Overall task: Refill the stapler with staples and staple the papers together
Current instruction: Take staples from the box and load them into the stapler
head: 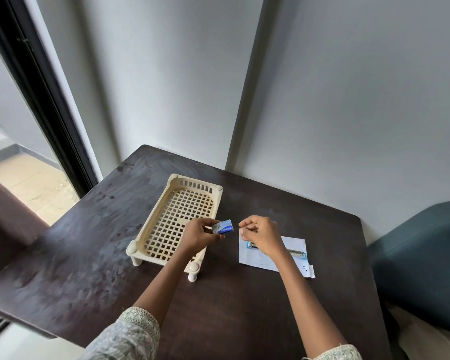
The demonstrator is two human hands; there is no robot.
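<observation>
beside cream tray (140, 237): l hand (198, 236) w/ staple box (223, 226).

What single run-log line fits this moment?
left hand: holds staple box | right hand: pinched, contents unclear | stapler: on papers

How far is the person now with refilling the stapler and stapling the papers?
Early stage. Done: the metal stapler lies on the white papers on the dark wooden table, apparently opened. In hand: the left hand holds the small blue staple box; the right hand is pinched beside it, whether on staples is too small to tell. Left: loading the stapler, closing it, stapling.
</observation>
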